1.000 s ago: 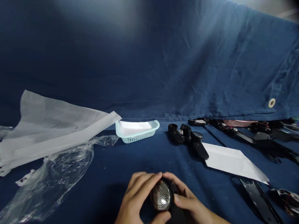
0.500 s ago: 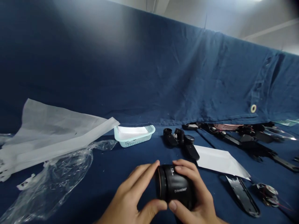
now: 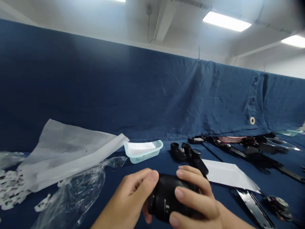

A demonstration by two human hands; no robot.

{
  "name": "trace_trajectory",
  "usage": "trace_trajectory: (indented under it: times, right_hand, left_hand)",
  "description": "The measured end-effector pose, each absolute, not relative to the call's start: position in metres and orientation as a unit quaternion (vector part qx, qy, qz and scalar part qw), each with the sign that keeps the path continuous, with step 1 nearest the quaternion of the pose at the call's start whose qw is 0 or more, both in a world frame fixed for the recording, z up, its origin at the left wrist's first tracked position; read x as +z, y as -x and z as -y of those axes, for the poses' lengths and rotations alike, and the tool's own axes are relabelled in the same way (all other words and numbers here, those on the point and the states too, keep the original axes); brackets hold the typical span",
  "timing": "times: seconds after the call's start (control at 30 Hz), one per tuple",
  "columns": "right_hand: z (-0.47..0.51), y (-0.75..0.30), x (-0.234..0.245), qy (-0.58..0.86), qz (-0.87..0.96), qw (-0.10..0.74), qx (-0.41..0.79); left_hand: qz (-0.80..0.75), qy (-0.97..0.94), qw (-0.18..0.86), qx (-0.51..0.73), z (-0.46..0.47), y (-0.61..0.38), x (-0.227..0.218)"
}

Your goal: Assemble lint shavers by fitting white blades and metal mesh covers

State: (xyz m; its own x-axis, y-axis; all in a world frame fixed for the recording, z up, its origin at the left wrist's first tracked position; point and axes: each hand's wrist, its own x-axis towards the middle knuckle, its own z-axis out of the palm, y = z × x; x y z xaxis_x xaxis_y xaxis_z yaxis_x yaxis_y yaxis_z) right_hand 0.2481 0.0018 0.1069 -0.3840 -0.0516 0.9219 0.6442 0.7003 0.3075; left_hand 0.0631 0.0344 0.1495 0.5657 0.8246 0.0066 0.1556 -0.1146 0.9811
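Observation:
A black cylinder [image 3: 170,195] with small white markings lies sideways between my two hands, low in the middle of the view. I cannot tell its exact kind. My left hand [image 3: 133,194] grips its left end, thumb on top and fingertips curling below. My right hand [image 3: 197,197] wraps the right part, several fingers laid across its surface. The right end of the cylinder is mostly covered by that hand. Just beyond the hands lie black jointed parts [image 3: 188,154] on the blue cloth.
A pale green basket [image 3: 144,156] holding white paper stands behind. At left are a white sheet [image 3: 71,152], clear plastic film [image 3: 73,194] and white scraps [image 3: 11,189]. White paper [image 3: 230,175], a long black shell [image 3: 256,208] and many dark parts lie at right. A blue curtain [image 3: 143,95] hangs behind.
My view has tilted upward. The cylinder has been turned, so its printed lettering no longer shows. My left hand has closed over its left end, and my right fingers have shifted across it.

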Motion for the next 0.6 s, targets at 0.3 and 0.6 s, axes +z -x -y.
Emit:
trace_trajectory:
  times: [0.3, 0.6]
  right_hand:
    - [-0.012, -0.245, 0.087, 0.299, 0.745, 0.579, -0.144]
    - [-0.013, -0.242, 0.084, 0.374, 0.582, 0.600, 0.401]
  left_hand:
    - [-0.251, -0.747, 0.544, 0.288, -0.065, -0.046, 0.130]
    - [-0.246, -0.888, 0.131, 0.366, -0.056, -0.041, 0.135]
